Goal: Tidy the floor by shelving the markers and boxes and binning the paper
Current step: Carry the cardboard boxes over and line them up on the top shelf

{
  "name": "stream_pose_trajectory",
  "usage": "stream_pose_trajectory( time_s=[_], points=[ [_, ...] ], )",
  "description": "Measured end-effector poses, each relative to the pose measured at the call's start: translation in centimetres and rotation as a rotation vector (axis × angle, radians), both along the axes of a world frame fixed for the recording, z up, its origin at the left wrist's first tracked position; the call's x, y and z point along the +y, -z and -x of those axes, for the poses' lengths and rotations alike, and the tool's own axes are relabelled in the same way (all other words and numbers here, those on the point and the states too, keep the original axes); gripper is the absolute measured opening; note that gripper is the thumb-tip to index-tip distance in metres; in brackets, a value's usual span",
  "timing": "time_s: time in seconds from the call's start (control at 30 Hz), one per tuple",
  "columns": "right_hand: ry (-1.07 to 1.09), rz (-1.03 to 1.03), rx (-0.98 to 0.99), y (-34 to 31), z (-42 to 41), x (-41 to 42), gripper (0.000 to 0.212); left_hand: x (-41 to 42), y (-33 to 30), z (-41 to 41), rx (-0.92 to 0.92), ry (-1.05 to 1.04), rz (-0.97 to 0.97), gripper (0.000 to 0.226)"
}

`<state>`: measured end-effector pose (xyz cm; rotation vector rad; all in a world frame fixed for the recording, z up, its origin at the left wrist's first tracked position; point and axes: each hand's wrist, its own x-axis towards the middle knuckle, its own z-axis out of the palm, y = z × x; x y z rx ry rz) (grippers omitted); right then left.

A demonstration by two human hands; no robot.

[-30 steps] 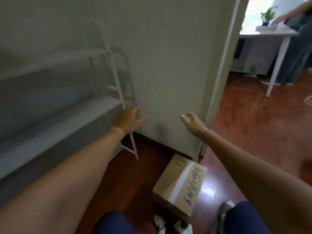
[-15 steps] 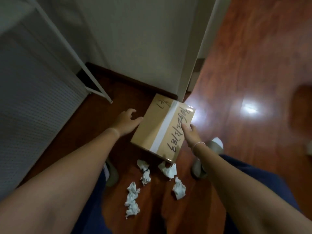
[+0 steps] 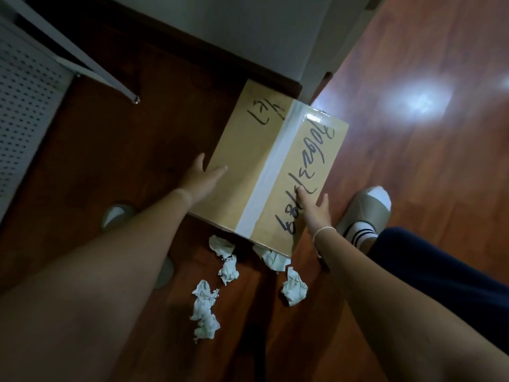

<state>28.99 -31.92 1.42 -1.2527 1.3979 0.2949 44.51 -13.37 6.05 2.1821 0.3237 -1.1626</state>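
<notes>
A taped brown cardboard box (image 3: 248,150) with black handwriting lies on the wooden floor against the wall corner. My left hand (image 3: 202,175) clasps its left side, thumb on the top face. My right hand (image 3: 314,209) clasps its right near edge, thumb on the writing. Several crumpled white paper balls (image 3: 205,310) lie on the floor just in front of the box; one paper ball (image 3: 271,259) is partly tucked under the box's near corner. No markers are in view.
A white metal shelf leg (image 3: 91,62) and its perforated panel (image 3: 22,106) stand at the left. The white wall (image 3: 248,28) and a door frame rise behind the box. My slippered feet (image 3: 363,210) flank the box. Shiny wooden floor (image 3: 427,161) stretches right.
My view has dropped from the shelf and wall down to the floor. Both hands came down and closed onto the two sides of the box.
</notes>
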Motion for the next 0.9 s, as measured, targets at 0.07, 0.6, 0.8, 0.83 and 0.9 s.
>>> stream_pose_trajectory(
  time_s=[0.07,0.6,0.8,0.83,0.9],
  points=[
    [-0.017,-0.038,-0.052,0.9,0.0,0.5,0.073,0.1,1.0,0.4,0.061,-0.036,0.029,0.076],
    [-0.144,-0.262,-0.349,-11.6,-1.4,0.7,0.048,2.9,-14.6,0.9,-0.082,-0.119,0.126,0.049],
    [-0.206,-0.362,-0.516,-22.6,-1.9,1.7,0.023,6.4,-25.8,3.7,-0.25,-0.209,0.232,0.051],
    [-0.195,-0.376,-0.562,-24.3,-1.8,1.9,0.024,7.0,-27.2,4.3,-0.267,-0.237,0.273,0.05],
    [-0.198,-0.374,-0.647,-28.4,-1.6,2.5,0.029,8.3,-30.8,5.3,-0.329,-0.271,0.343,0.05]
  ],
)
